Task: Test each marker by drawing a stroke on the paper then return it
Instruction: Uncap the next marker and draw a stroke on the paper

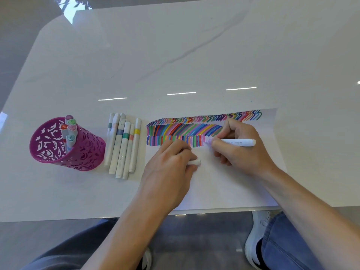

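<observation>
Noted white paper (224,182) lying flat, three rows of multicoloured strokes across its top. Found uncapped white marker (238,142) in right hand (241,156), pink tip touching paper at lowest row's right end. Found white cap (194,162) in left hand (171,162) over paper. Recorded capped white markers (122,147) side by side just left of paper; magenta pen cup (87,151) with more markers (69,129) farther left.

Right hand (236,147) with marker (236,142) on striped paper (224,182); left hand (171,160) around its cap (194,162).

Markers (122,147) between cup (88,152) (left) and paper (224,188)
</observation>
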